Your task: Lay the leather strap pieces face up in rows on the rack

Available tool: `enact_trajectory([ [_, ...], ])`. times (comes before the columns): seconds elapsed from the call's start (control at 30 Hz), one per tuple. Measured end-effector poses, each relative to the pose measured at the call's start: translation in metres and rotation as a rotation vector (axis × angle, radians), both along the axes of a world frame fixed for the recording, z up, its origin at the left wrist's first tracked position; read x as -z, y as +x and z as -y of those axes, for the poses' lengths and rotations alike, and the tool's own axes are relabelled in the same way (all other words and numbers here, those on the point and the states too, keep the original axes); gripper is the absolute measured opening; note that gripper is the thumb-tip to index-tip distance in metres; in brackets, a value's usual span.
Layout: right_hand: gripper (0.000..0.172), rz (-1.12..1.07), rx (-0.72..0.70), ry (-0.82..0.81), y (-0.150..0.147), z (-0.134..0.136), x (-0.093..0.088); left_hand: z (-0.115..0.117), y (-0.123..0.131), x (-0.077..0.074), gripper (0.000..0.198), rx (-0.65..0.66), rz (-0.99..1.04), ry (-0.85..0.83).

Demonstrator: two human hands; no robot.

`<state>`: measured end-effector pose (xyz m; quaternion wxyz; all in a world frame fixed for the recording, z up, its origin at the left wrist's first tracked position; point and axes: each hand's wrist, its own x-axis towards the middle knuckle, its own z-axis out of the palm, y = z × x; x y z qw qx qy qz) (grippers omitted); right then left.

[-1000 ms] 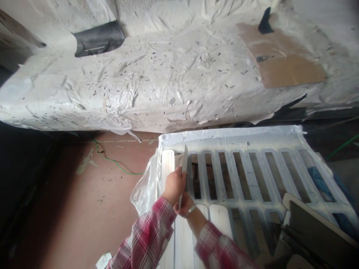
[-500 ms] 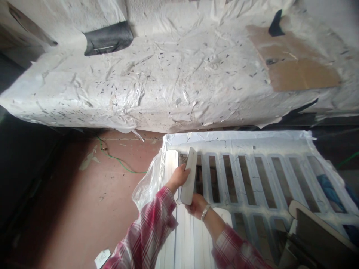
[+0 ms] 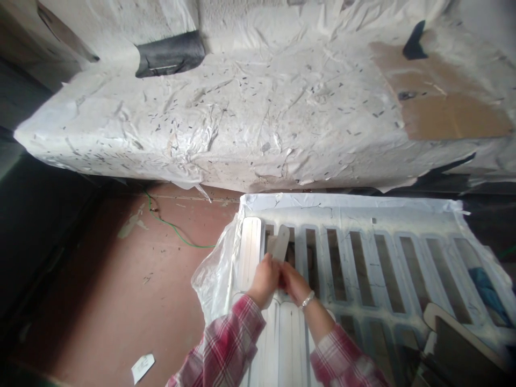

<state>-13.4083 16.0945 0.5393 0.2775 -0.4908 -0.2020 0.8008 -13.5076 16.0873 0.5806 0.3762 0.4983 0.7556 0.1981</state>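
Both my hands meet over the left end of a white slatted rack (image 3: 363,215). My left hand (image 3: 266,277) and my right hand (image 3: 294,282) are closed together on the lower end of a flat white slat (image 3: 281,243), which points away from me over a gap between the rack's bars. A bracelet shows on my right wrist. Red plaid sleeves cover both forearms. Several white slats (image 3: 250,252) lie flat on the rack to the left of and below my hands.
A large bench wrapped in crumpled, paint-speckled white plastic (image 3: 250,107) fills the far side, with a brown cardboard patch (image 3: 439,102) at right. The reddish floor (image 3: 121,290) at left carries a green cable (image 3: 173,234) and a paper scrap (image 3: 142,366). Dark boards (image 3: 463,344) lean at lower right.
The slat has turned from edge-on to flat and dropped lower toward the rack. My hands have come together on its near end. The camera has shifted left.
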Motion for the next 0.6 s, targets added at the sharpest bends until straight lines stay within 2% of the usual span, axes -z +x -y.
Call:
enact_trajectory([
  [0.1, 0.017, 0.196, -0.169, -0.041, -0.003, -0.005, 0.006, -0.012, -0.018, 0.01, 0.016, -0.05, -0.062, -0.039],
  [0.17, 0.012, 0.327, -0.217, 0.037, -0.005, -0.014, 0.007, -0.02, -0.028, 0.014, 0.022, -0.063, -0.076, -0.026],
  [0.27, 0.018, 0.407, -0.173, 0.16, -0.01, -0.031, 0.009, -0.03, -0.041, 0.016, 0.025, -0.042, -0.122, -0.013],
  [0.4, 0.023, 0.362, -0.081, 0.174, -0.016, -0.042, 0.014, -0.032, -0.06, 0.015, 0.024, -0.005, -0.226, 0.014],
  [0.47, 0.022, 0.385, -0.061, 0.183, -0.016, -0.04, 0.017, -0.032, -0.072, 0.016, 0.035, 0.089, -0.358, 0.126],
  [0.53, 0.019, 0.437, -0.069, 0.21, -0.015, -0.035, 0.019, -0.033, -0.083, 0.019, 0.045, 0.251, -0.509, 0.228],
  [0.6, 0.016, 0.49, -0.102, 0.245, -0.013, -0.032, 0.022, -0.038, -0.093, 0.024, 0.05, 0.408, -0.596, 0.244],
])
